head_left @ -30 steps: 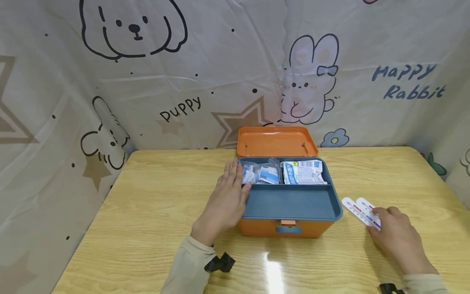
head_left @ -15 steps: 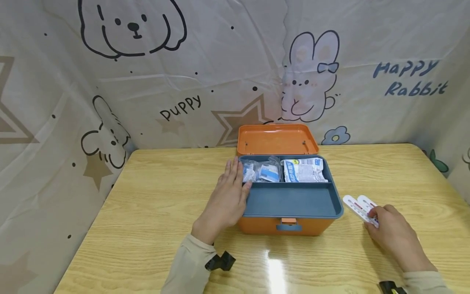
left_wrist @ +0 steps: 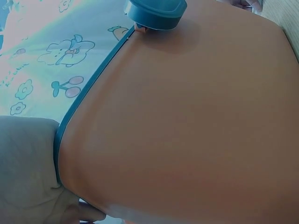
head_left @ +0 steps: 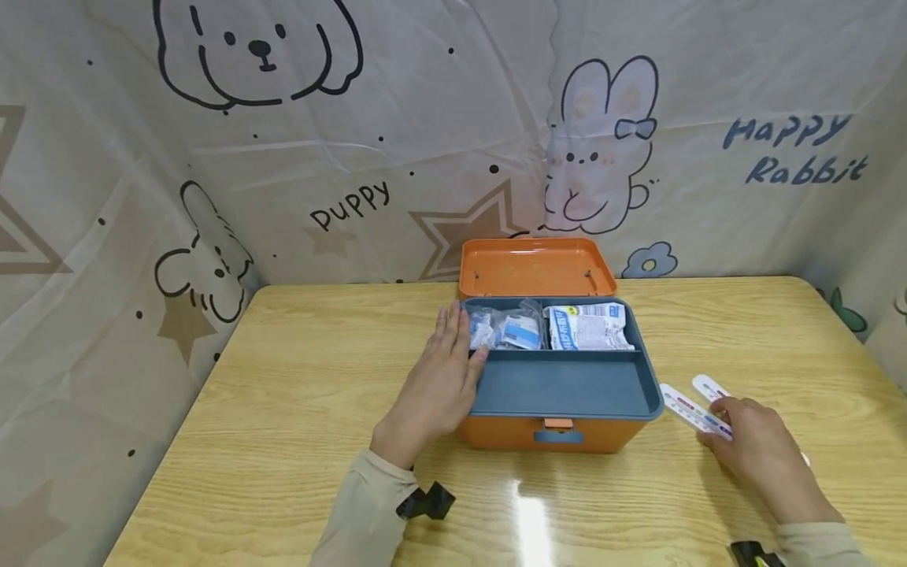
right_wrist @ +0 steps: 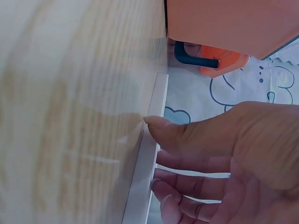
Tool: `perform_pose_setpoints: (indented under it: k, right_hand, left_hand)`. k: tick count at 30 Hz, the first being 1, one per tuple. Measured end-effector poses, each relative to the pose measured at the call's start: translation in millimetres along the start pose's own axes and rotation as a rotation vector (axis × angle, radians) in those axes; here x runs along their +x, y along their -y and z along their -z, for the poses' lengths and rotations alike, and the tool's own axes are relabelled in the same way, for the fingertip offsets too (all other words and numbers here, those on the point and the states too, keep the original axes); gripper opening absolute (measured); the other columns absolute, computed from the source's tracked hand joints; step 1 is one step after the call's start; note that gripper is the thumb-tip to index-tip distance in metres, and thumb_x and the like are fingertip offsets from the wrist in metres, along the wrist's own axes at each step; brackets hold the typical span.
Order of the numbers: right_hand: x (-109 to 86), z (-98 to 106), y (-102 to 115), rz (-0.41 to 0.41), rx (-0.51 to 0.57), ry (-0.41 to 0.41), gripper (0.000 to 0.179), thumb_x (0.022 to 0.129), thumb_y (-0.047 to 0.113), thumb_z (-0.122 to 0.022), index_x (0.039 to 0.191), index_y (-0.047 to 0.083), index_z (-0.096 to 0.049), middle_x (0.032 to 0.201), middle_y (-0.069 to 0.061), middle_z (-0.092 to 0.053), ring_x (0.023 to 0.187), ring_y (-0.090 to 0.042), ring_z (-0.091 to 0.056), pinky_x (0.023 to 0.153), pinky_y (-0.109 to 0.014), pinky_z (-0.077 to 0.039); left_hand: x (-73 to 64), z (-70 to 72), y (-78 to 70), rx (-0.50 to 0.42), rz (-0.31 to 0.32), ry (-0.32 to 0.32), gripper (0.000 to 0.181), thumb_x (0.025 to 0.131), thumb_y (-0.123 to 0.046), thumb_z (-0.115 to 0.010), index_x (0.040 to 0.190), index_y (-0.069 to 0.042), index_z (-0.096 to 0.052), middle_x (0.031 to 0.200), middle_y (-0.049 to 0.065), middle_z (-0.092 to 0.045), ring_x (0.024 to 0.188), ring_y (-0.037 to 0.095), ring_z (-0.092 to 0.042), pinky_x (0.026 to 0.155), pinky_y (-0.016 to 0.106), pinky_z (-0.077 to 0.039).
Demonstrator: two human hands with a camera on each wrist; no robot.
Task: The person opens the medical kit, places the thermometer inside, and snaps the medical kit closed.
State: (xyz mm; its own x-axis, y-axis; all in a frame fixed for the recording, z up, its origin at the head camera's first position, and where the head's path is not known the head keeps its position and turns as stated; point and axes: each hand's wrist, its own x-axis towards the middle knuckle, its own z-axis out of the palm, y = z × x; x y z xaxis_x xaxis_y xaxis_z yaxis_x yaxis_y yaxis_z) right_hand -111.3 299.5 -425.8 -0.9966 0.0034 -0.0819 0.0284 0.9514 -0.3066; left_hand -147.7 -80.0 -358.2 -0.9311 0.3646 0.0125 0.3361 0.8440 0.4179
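In the head view, an orange and blue medical box (head_left: pixel 560 386) stands with its lid (head_left: pixel 538 268) tipped back. My left hand (head_left: pixel 432 386) rests on its left rim, fingers straight. My right hand (head_left: pixel 758 457) is at the right of the box, over two flat white strips with rounded ends and printed scales, like thermometers. Its thumb and fingers pinch the nearer white strip (head_left: pixel 687 405) by the edges. The farther white strip (head_left: pixel 708 386) runs under the hand. In the right wrist view, the thumb (right_wrist: pixel 163 130) touches the edge of a white strip (right_wrist: pixel 145 163) lying close to the table.
Inside the box's tray, clear bags with small blue and white packs (head_left: pixel 520 331) fill the back left compartment. A white and blue packet (head_left: pixel 588 327) lies in the back right one. A wooden table (head_left: pixel 305 378) carries everything, with a printed curtain (head_left: pixel 354 142) behind.
The nearer strip has shifted apart from the farther one, opening a gap between them. My right hand has moved slightly left. My left hand stays on the rim.
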Motion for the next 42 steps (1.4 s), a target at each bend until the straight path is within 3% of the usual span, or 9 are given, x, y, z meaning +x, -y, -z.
perform_pose_setpoints:
  k: [7, 13, 19, 23, 28, 34, 42]
  right_hand:
    - [-0.4, -2.0, 4.5, 0.032, -0.04, -0.048, 0.019, 0.079, 0.002, -0.073, 0.088, -0.011, -0.061, 0.079, -0.02, -0.056, 0.074, -0.039, -0.054, 0.063, -0.053, -0.044]
    - [-3.9, -1.4, 5.5, 0.05, -0.061, -0.058, 0.02, 0.08, 0.003, -0.072, 0.091, -0.009, -0.06, 0.08, -0.019, -0.055, 0.073, -0.04, -0.055, 0.06, -0.055, -0.042]
    - [-6.0, 6.0, 5.8, 0.058, -0.075, -0.062, 0.027, 0.081, 0.003, -0.072, 0.099, -0.013, -0.06, 0.086, -0.023, -0.056, 0.077, -0.042, -0.057, 0.062, -0.056, -0.043]
    - [-8.8, 14.4, 8.3, 0.084, -0.074, -0.132, 0.031, 0.078, 0.0, -0.074, 0.101, -0.015, -0.06, 0.09, -0.028, -0.057, 0.079, -0.044, -0.057, 0.06, -0.056, -0.043]
    - [-9.8, 30.6, 13.7, 0.18, -0.062, -0.265, 0.033, 0.071, -0.004, -0.079, 0.097, -0.015, -0.061, 0.085, -0.028, -0.057, 0.066, -0.038, -0.057, 0.05, -0.051, -0.044]
    - [-5.4, 52.9, 26.9, 0.21, -0.065, -0.302, 0.036, 0.073, -0.003, -0.078, 0.101, -0.017, -0.06, 0.085, -0.027, -0.057, 0.062, -0.033, -0.055, 0.048, -0.047, -0.044]
    - [-4.0, 74.1, 47.1, 0.278, -0.068, -0.398, 0.031, 0.078, -0.004, -0.074, 0.103, -0.015, -0.06, 0.091, -0.028, -0.057, 0.072, -0.039, -0.056, 0.057, -0.054, -0.042]
  left_hand:
    - [0.8, 1.2, -0.4, 0.02, -0.003, 0.008, 0.063, 0.106, -0.038, -0.017, 0.152, 0.003, -0.005, 0.159, 0.015, 0.009, 0.145, 0.025, 0.011, 0.118, 0.044, -0.009]
    - [0.5, 1.5, -0.6, 0.071, 0.001, 0.018, 0.064, 0.106, -0.04, -0.017, 0.152, 0.003, -0.005, 0.159, 0.016, 0.008, 0.145, 0.026, 0.011, 0.118, 0.043, 0.003]
    - [1.8, 2.6, -3.2, 0.103, 0.012, 0.029, 0.065, 0.106, -0.041, -0.015, 0.151, 0.003, -0.003, 0.158, 0.015, 0.012, 0.145, 0.028, 0.014, 0.117, 0.042, 0.004]
    - [4.2, 4.6, -7.0, 0.128, 0.024, 0.046, 0.066, 0.105, -0.042, -0.016, 0.152, 0.002, -0.003, 0.158, 0.016, 0.014, 0.145, 0.03, 0.015, 0.118, 0.042, 0.003]
    - [5.8, 6.4, -10.3, 0.13, 0.03, 0.055, 0.066, 0.105, -0.041, -0.019, 0.152, 0.003, -0.003, 0.158, 0.016, 0.013, 0.145, 0.03, 0.015, 0.118, 0.044, 0.0]
    - [4.3, 7.5, -9.9, 0.107, 0.044, 0.064, 0.066, 0.105, -0.042, -0.018, 0.152, 0.002, -0.002, 0.158, 0.015, 0.015, 0.144, 0.028, 0.018, 0.118, 0.043, 0.0]
    - [2.7, 8.4, -8.9, 0.104, 0.052, 0.06, 0.067, 0.105, -0.043, -0.019, 0.152, 0.002, -0.003, 0.159, 0.016, 0.012, 0.145, 0.029, 0.014, 0.118, 0.044, -0.002]
